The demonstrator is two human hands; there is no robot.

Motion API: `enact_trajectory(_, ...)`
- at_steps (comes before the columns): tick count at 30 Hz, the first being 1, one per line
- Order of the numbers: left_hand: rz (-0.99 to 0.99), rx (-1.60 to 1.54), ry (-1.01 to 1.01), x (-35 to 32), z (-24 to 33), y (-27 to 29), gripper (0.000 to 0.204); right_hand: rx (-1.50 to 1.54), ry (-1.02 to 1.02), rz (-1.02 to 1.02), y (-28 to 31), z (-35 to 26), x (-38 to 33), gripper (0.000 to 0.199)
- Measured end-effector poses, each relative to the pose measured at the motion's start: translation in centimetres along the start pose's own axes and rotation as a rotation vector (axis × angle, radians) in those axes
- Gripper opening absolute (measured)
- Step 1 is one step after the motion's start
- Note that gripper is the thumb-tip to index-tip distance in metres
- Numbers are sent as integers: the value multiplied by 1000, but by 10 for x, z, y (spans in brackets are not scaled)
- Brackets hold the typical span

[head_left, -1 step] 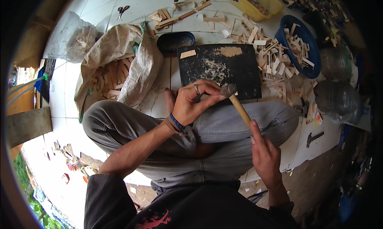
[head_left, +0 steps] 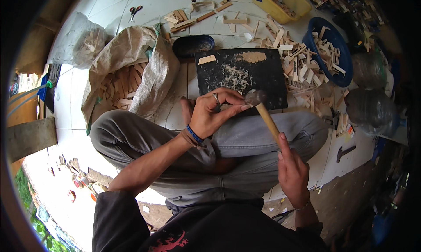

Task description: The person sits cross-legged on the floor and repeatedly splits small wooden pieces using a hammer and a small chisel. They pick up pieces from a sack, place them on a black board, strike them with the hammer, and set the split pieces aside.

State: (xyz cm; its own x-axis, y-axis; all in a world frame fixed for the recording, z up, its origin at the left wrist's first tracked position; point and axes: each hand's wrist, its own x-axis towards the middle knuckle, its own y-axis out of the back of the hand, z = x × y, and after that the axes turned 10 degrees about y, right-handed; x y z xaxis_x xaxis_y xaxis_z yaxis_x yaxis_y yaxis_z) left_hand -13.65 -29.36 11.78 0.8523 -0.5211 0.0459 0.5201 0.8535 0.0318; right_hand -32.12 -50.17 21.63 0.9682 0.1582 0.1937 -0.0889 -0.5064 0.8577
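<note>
My right hand [head_left: 293, 175] is wrapped round the wooden handle of a hammer [head_left: 268, 121], its forefinger laid along the handle. The grey hammer head is just beside the fingertips of my left hand [head_left: 212, 114], above the near edge of a black board [head_left: 269, 76]. Thumb and forefinger of the left hand are pinched; whatever is between them is hidden or too small to make out. Wood shavings [head_left: 234, 76], a patch of sawdust [head_left: 252, 57] and a small flat wood piece [head_left: 207, 59] lie on the board.
An open woven sack [head_left: 158, 81] of wood pieces stands at the left. Loose wood strips [head_left: 302, 70] are heaped on the right, by a blue basin [head_left: 346, 76]. Behind are a dark blue tray [head_left: 193, 46], scissors [head_left: 135, 13] and a yellow tub [head_left: 280, 16]. Another hammer [head_left: 345, 153] lies right.
The hammer has shifted slightly to the right, its head drawn a little away from the left fingertips. My left hand stays in place.
</note>
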Motion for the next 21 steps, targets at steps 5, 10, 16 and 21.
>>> enact_trajectory(5,-8,-15,-11,-1,-2,1,15,-1,21,-7,1,0,0,70)
enact_trajectory(10,6,-31,27,-1,0,-1,12,-1,15,41,0,2,0,71)
enact_trajectory(16,-5,-22,27,-1,-1,-1,11,45,-38,-76,0,1,6,59)
enact_trajectory(21,5,-56,20,1,-3,-4,12,228,-215,326,-32,13,40,45)
